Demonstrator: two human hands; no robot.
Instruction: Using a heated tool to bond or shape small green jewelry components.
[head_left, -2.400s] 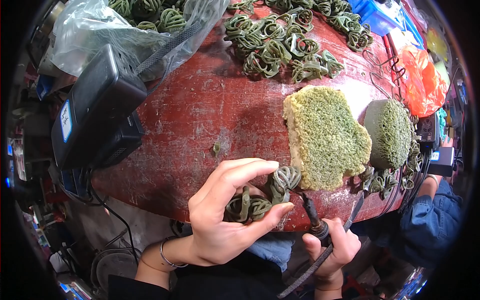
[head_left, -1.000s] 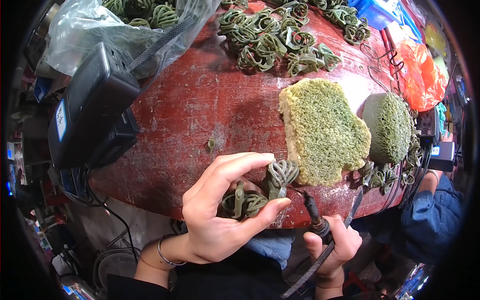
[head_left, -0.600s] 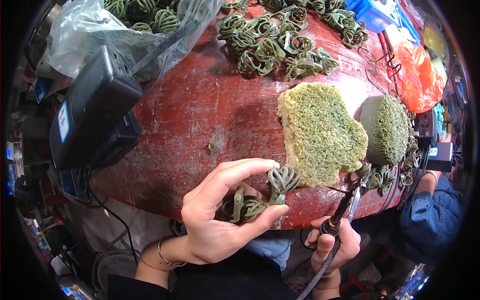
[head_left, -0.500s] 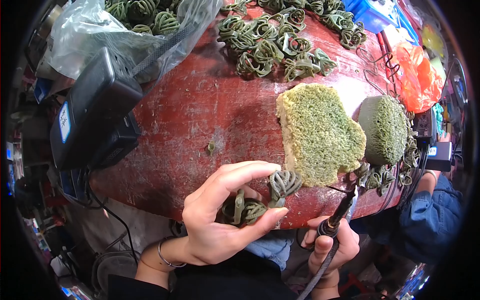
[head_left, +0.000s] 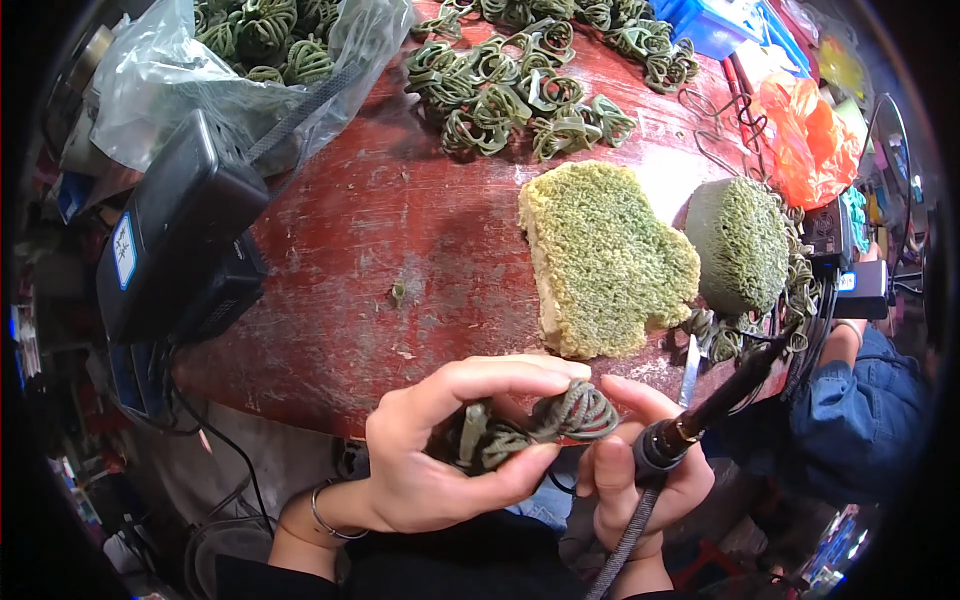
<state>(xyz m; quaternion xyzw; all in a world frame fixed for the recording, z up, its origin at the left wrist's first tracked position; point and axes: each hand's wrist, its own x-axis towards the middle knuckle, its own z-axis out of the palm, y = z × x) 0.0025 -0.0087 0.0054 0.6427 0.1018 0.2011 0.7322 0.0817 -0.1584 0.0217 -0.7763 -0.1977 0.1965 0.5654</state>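
Bundled green looped pieces [head_left: 575,412] sit in my left hand [head_left: 425,450]. One bundle is pinched between thumb and fingertips, and another lies in the curl of the palm. My right hand [head_left: 650,480] grips a soldering iron [head_left: 705,415], a dark rod with a braided cord, its tip pointing up and right. The right fingertips are close beside the pinched bundle; whether they touch it I cannot tell. A narrow silver blade [head_left: 690,370] shows behind the right hand, its lower end hidden. Just beyond my hands lies a rough yellow-green sponge-like block [head_left: 610,260].
A round green block [head_left: 740,245] stands right of the sponge-like block on the red table [head_left: 330,260]. More looped pieces [head_left: 500,90] are heaped at the back. A plastic bag [head_left: 165,80] and black device [head_left: 180,230] are left, an orange bag [head_left: 810,140] right. Another person's blue sleeve [head_left: 860,420] shows.
My right hand has moved up and left toward the left hand, and the iron now tilts further right. The pinched bundle has turned. The whole view has shifted slightly.
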